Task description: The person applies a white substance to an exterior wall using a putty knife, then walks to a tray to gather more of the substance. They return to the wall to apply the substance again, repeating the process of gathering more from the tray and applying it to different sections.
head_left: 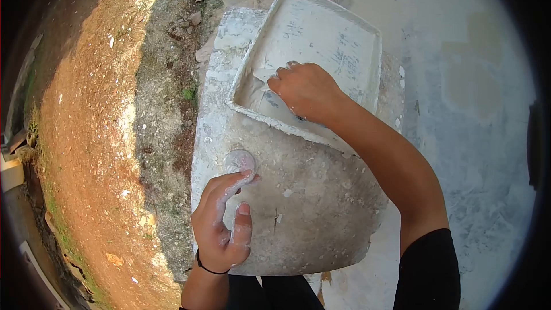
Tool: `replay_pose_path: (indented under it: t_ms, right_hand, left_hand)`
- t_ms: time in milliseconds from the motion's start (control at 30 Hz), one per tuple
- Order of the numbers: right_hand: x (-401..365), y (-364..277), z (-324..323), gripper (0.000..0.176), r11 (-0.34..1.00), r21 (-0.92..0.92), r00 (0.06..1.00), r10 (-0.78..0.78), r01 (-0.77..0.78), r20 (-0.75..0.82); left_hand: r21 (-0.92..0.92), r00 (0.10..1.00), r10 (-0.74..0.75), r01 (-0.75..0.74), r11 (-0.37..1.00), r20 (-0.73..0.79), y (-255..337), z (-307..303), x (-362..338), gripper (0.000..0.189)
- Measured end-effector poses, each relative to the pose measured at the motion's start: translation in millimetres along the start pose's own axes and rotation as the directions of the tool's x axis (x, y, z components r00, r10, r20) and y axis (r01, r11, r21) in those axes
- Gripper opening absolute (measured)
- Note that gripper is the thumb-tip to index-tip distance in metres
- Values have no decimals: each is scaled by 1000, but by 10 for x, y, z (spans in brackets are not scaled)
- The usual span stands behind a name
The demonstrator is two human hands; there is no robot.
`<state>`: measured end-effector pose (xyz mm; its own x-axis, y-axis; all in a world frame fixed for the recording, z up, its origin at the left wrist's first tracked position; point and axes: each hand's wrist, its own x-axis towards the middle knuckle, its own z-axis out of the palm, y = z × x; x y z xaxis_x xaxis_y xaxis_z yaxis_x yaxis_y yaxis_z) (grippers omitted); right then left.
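My right hand [307, 89] reaches into a shallow rectangular tray [304, 132] coated in white slurry. Its fingers are closed on a pale flat piece [263, 74], mostly hidden by the hand, low over the tray's left part. Nearer to me, my left hand [221, 218] is open, thumb and fingers apart, with white residue smeared along them. Just beyond its fingertips a round whitish disc [238, 161] shows against the board, overlapped by a finger in this view.
Under the tray is a worn, white-splattered board [310, 206]. To the left run a strip of rubble and moss [172, 80] and sunlit orange dirt [97, 132]. A whitish stained surface [465, 155] fills the right side. My dark-clothed legs [275, 293] are at the bottom.
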<state>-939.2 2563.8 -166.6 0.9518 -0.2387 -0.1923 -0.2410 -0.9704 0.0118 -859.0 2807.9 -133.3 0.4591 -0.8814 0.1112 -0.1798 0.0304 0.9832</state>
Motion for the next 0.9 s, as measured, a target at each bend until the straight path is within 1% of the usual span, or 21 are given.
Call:
replay_pose_path:
  t_ms: [33, 67, 133, 167, 233, 300, 367, 433, 467, 533, 567, 633, 667, 733, 767, 833, 867, 900]
  right_hand:
    - [-35, -27, 17, 11, 999, -17, 998, -41, 42, 38]
    - [-79, -47, 47, 11, 999, -17, 998, -47, 48, 41]
    - [-154, -64, 85, 10, 992, -65, 991, -102, 108, 87]
    - [-181, -64, 84, 10, 991, -68, 990, -108, 114, 86]
    - [-228, -47, 66, 11, 980, -65, 973, -176, 187, 147]
    - [-251, 15, -18, 10, 981, -46, 975, -181, 188, 126]
    - [-217, 48, -91, 10, 981, -26, 977, -186, 190, 102]
    - [-139, 74, -130, 9, 991, -11, 991, -135, 135, 3]
    - [-66, 67, -130, 9, 991, -13, 991, -131, 131, 0]
    - [78, 25, -110, 8, 987, -69, 985, -139, 146, 99]
    - [72, 21, -78, 8, 988, -64, 987, -133, 139, 93]
    - [68, 6, 6, 7, 982, -34, 976, -182, 187, 120]
    - [46, 9, 28, 7, 982, -33, 976, -182, 187, 118]
    - [-49, 26, 35, 7, 963, -59, 959, -255, 263, 126]
    - [-93, 30, 23, 7, 963, -61, 959, -254, 263, 128]
    - [-166, 43, -35, 7, 956, -62, 938, -269, 288, 218]
    - [-200, 72, -46, 7, 956, -65, 939, -265, 285, 220]
    - [-236, 106, -53, 9, 969, -44, 949, -228, 243, 217]
  left_hand:
    - [0, 1000, -5, 5, 1000, -8, -5, 6, 4, 34]
    - [-11, 1000, -17, 17, 1000, -20, -3, 9, 10, 33]
    - [-20, 999, -25, 24, 1000, -40, -11, 10, 26, 32]
    - [-4, 999, -20, 20, 1000, -33, -16, 11, 23, 32]
    - [11, 999, -15, 15, 1000, -29, -13, 16, 24, 32]
    - [70, 1000, 17, -16, 997, -16, 1, 22, 28, 32]
    - [74, 1000, 10, -8, 997, -24, 14, 15, 11, 32]
    - [77, 1000, 5, -3, 997, -26, 21, 20, -7, 32]
    - [76, 999, -2, 5, 997, -39, 18, 27, -16, 32]
    - [80, 999, -7, 11, 997, -43, 5, 52, -30, 32]
    - [95, 999, 4, -1, 995, -39, -4, 61, -37, 31]
    - [115, 999, 18, -14, 993, -31, -10, 57, -34, 31]
    - [117, 999, 18, -14, 993, -31, -10, 60, -34, 31]
    - [115, 999, 17, -14, 993, -31, -15, 71, -42, 31]
    - [113, 1000, 10, -7, 994, -28, -23, 72, -47, 31]
    - [108, 1000, 6, -3, 994, -26, -22, 71, -52, 31]
    - [118, 1000, 13, -10, 993, -17, -17, 70, -52, 31]
    - [127, 1000, 20, -19, 992, -8, -13, 72, -46, 31]
